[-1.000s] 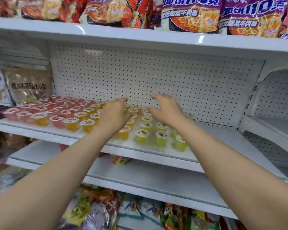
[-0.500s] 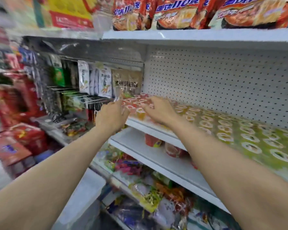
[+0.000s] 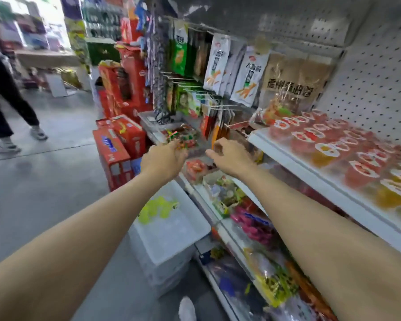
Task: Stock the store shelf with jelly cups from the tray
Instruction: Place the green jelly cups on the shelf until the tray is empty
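Rows of red and orange jelly cups [image 3: 333, 144] fill the white store shelf [image 3: 294, 163] at the right. A white plastic tray [image 3: 171, 230] sits low beside the shelving, with a few yellow-green jelly cups [image 3: 158, 207] in its far end. My left hand [image 3: 163, 158] and my right hand [image 3: 229, 156] are both stretched out in the air to the left of the shelf and above the tray. Their fingers look relaxed and hold nothing. The picture is blurred by motion.
Snack packets [image 3: 220, 63] hang on pegs behind my hands. Red cartons [image 3: 116, 149] are stacked on the floor at the left. A person in dark trousers [image 3: 2, 98] walks in the aisle. Lower shelves hold bagged sweets [image 3: 252, 218].
My view has swung left and down, away from the jelly cup rows. Both hands have left the shelf and moved out to the left over the tray.
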